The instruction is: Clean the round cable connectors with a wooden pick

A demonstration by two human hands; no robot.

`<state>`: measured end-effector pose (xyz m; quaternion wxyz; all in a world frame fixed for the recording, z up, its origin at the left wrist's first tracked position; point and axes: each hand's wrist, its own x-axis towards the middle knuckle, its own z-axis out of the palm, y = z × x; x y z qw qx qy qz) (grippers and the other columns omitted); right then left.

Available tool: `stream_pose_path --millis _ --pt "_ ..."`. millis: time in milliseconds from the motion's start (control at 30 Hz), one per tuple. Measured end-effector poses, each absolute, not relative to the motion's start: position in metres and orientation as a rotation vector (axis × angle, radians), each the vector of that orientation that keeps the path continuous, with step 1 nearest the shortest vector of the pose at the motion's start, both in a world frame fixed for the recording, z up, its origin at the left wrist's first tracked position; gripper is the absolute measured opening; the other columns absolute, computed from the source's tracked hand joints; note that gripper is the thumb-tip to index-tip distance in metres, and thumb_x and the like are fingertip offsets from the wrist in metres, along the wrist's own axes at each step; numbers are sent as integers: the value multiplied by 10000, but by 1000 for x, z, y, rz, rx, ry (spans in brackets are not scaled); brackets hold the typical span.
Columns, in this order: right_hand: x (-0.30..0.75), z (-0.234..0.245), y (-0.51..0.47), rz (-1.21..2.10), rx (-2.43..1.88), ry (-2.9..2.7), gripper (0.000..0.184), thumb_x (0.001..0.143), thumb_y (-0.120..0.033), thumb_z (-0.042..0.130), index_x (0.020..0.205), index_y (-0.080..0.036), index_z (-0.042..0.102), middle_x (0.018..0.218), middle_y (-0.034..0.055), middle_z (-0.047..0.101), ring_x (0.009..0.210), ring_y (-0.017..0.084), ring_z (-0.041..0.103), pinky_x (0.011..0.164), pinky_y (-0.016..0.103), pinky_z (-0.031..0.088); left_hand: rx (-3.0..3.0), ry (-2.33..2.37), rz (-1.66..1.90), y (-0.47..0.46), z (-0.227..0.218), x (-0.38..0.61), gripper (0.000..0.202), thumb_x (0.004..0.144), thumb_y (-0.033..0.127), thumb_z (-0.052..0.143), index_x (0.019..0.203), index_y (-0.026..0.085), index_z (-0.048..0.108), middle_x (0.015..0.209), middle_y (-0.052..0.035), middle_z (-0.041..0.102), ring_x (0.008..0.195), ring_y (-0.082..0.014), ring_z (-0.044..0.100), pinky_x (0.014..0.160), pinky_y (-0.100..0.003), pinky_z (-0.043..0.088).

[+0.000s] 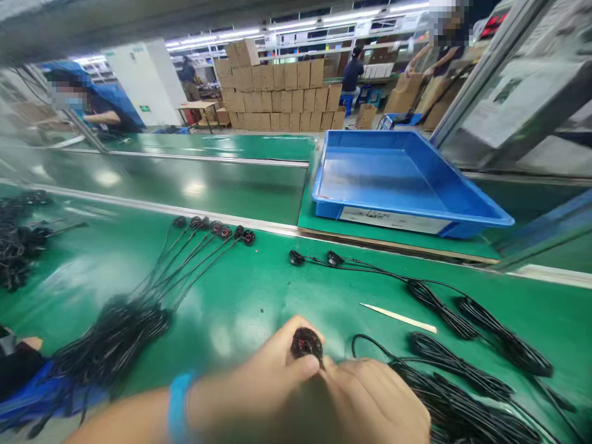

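Note:
My left hand (282, 370), with a blue band on its wrist, pinches a small round black part (306, 343) with red bits inside it. Pressed close beside it, my right hand (370, 394) has its fingers closed at the part's lower edge; whatever lies in them is hidden. Ahead on the green bench, two similar round black heads (333, 258) sit on thin cables. Coiled black cables (457, 401) lie to the right of my right hand. A pale pointed stick (398, 317) rests just beyond them.
To the left lies a bundle of black cables (120, 327) with several round heads pointing away. More dark parts (21, 246) are heaped at the far left. A blue tray (388, 213) stands on a raised board at the back right. A person (104, 111) sits across the bench.

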<state>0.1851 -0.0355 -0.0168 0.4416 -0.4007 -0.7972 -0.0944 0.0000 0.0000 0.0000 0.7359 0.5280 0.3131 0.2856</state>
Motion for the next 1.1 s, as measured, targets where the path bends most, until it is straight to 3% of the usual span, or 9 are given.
stream_pose_path --millis 200,433,733,967,1100 --pt "181 -15 -36 -193 -1103 -1996 106 888 -117 568 921 -175 649 695 -1 640 639 122 577 663 287 429 1189 725 628 -2 -1 -2 274 957 407 518 1110 184 475 909 6 442 795 -129 406 721 -253 354" --pt "181 -18 -40 -150 -1139 -1988 88 867 -128 593 819 -194 626 624 -6 561 596 131 518 621 303 374 1257 784 671 -5 0 2 287 944 441 519 1082 192 478 933 -11 434 809 -146 409 757 -283 373" --pt "183 -24 -40 -105 -1171 -2030 96 850 -133 576 848 -218 620 606 -9 509 578 143 495 594 305 348 1233 762 702 -9 1 0 278 942 443 516 1053 192 482 927 -19 447 818 -152 425 737 -275 387" --pt "188 -20 -38 149 -1238 -2024 102 872 -225 598 966 -223 637 767 -8 615 660 123 563 632 264 396 1251 863 646 5 7 4 176 881 267 581 1003 156 520 893 -23 506 843 -172 495 780 -311 413" --pt "188 -17 -38 93 -1277 -2016 41 880 -225 574 869 -214 612 736 -7 596 656 132 548 644 277 381 1587 894 577 10 10 1 122 924 178 471 1031 180 529 1009 -64 553 968 -212 521 884 -366 417"
